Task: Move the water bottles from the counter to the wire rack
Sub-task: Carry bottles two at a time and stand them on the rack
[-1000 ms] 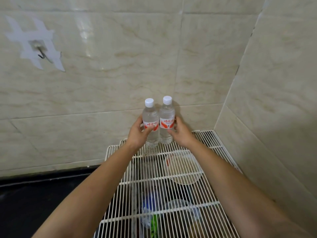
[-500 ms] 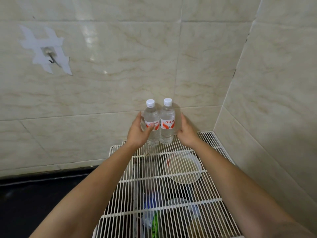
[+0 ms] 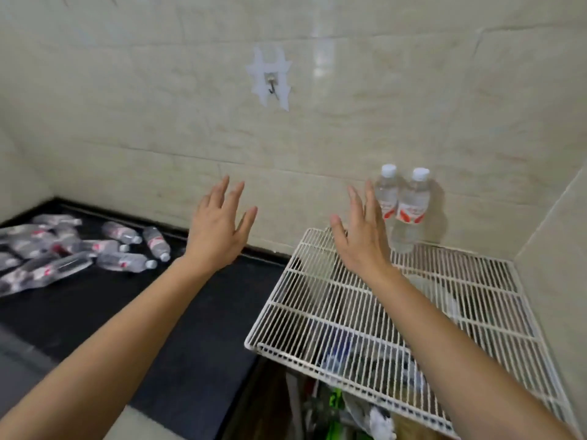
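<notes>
Two clear water bottles (image 3: 409, 208) with white caps and red labels stand upright side by side at the back edge of the white wire rack (image 3: 320, 312), against the tiled wall. My right hand (image 3: 360, 239) hovers over the rack's back left corner, fingers spread, holding nothing, just left of the bottles. My left hand (image 3: 219, 227) is raised over the black counter (image 3: 178, 344), fingers spread and empty. Several more bottles (image 3: 124, 260) of the same kind lie on their sides in a loose heap at the counter's far left.
A metal hook (image 3: 272, 85) on a white adhesive patch is fixed to the wall above. Tiled walls close the corner behind and to the right of the rack. Under the rack lie a bowl and assorted items, blurred.
Both hands have let go of the two bottles and drawn back and left with fingers spread. The view has swung left, bringing the counter and its heap of bottles into sight.
</notes>
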A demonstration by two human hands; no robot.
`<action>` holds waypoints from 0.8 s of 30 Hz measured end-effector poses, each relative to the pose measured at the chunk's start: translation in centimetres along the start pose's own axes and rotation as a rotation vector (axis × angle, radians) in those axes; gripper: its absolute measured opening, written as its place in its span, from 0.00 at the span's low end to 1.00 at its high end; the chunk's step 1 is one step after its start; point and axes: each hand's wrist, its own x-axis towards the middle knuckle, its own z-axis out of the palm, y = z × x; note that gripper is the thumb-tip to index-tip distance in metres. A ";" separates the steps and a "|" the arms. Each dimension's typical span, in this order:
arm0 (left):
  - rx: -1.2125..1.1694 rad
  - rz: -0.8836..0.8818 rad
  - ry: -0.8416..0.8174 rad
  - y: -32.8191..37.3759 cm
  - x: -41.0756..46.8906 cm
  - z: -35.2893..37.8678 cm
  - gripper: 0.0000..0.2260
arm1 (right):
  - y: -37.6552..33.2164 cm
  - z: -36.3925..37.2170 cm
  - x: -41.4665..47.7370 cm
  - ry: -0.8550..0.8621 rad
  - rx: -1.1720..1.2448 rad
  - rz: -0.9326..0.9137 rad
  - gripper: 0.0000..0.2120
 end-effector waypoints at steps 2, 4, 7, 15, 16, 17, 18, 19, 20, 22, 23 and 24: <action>0.112 -0.057 -0.039 -3.7 -3.8 -1.4 0.29 | -2.5 3.8 -1.7 -0.119 -0.002 -0.075 0.31; 0.196 -0.119 -0.065 -7.4 -7.4 -3.7 0.29 | -5.8 6.8 -3.2 -0.203 0.005 -0.151 0.31; 0.286 -0.220 -0.013 -12.3 -11.8 -8.4 0.29 | -12.0 10.0 -4.6 -0.281 0.057 -0.244 0.30; 0.379 -0.421 0.143 -25.5 -21.1 -18.6 0.30 | -28.9 16.6 -8.8 -0.264 0.135 -0.462 0.27; 0.378 -0.432 0.150 -27.2 -22.0 -19.3 0.29 | -31.0 17.8 -9.3 -0.259 0.134 -0.482 0.27; 0.375 -0.436 0.147 -29.0 -22.8 -20.0 0.29 | -33.0 19.0 -9.9 -0.264 0.132 -0.491 0.27; 0.369 -0.440 0.134 -30.8 -23.5 -20.6 0.30 | -35.0 20.4 -10.5 -0.274 0.132 -0.488 0.27; 0.358 -0.450 0.113 -32.8 -24.2 -21.2 0.30 | -36.8 21.8 -11.1 -0.288 0.134 -0.477 0.27; 0.347 -0.463 0.093 -34.7 -24.8 -21.8 0.30 | -38.6 23.3 -11.7 -0.303 0.133 -0.462 0.28; 0.332 -0.481 0.054 -38.6 -25.8 -22.9 0.32 | -41.5 26.1 -12.7 -0.331 0.111 -0.446 0.28; 0.334 -0.482 0.036 -40.5 -26.3 -23.3 0.32 | -42.7 27.4 -13.2 -0.348 0.090 -0.447 0.28; 0.337 -0.478 0.018 -42.4 -26.5 -23.7 0.32 | -43.7 28.7 -13.5 -0.364 0.070 -0.446 0.28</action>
